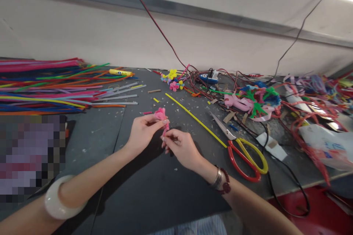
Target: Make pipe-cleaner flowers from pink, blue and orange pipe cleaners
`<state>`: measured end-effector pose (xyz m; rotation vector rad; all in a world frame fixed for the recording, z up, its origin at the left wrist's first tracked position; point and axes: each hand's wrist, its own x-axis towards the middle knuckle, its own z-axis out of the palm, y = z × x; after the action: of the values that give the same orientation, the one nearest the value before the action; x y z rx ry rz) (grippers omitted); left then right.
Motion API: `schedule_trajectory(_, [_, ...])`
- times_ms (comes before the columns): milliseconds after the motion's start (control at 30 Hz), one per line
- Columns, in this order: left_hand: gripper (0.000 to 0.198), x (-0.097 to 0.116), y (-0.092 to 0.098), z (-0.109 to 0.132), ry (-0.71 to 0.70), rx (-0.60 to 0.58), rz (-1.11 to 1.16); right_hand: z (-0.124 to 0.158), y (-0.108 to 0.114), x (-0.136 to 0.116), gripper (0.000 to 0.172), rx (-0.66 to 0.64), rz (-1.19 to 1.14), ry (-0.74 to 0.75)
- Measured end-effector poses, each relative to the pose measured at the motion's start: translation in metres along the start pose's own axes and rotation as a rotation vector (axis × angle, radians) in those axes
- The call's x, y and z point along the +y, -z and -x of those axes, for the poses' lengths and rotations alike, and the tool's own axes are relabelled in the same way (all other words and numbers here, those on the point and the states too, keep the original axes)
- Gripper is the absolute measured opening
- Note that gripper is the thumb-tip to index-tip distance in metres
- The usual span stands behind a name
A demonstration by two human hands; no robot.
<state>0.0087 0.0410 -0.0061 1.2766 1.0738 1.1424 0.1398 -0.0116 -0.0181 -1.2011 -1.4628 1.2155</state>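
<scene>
While the left hand (142,131) pinches a pink, fuzzy, petalled flower (160,113) above the dark-grey tabletop (154,194), right hand (184,149) fingertips pinch its bent stem (167,127): shaping, apparently; next move calls for steady left grip.

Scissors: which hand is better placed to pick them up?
Probably the right hand: the scissors lie on its side, and the left hand is farther away. Both are busy with the pink flower, though.

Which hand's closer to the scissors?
Right. The right hand, at the pink flower's lower end, is left of the scissors, not touching them; the left hand, near the bloom, is farther left.
</scene>
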Motion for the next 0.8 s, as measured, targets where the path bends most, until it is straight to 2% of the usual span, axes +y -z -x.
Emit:
schedule_trajectory(100, [0.008,0.005,0.001,0.002,-0.142,0.020,-0.201,0.000,0.002,-0.006,0.018,-0.070,-0.196,-0.043])
schedule_trajectory(200, [0.007,0.005,0.002,0.001,-0.179,0.024,-0.246,-0.002,0.007,-0.009,0.017,-0.057,-0.179,-0.055])
schedule_trajectory(367, [0.009,0.002,0.001,-0.001,-0.102,-0.008,-0.160,-0.004,0.015,-0.005,0.011,0.152,0.169,0.094])
schedule_trajectory(467, [0.007,0.004,-0.002,0.002,-0.024,-0.024,-0.097,-0.005,0.015,-0.002,0.012,0.188,0.231,0.169])
schedule_trajectory(533, [0.006,0.006,-0.004,0.004,0.021,-0.034,-0.047,-0.005,0.013,0.000,0.012,0.185,0.222,0.162])
schedule_trajectory(667, [0.006,0.008,-0.006,0.006,0.055,-0.060,0.012,-0.007,0.011,-0.001,0.017,0.152,0.080,0.061])
schedule_trajectory(800, [0.008,0.005,-0.006,0.004,0.062,-0.074,0.075,-0.009,0.016,-0.003,0.018,-0.019,-0.326,-0.115])
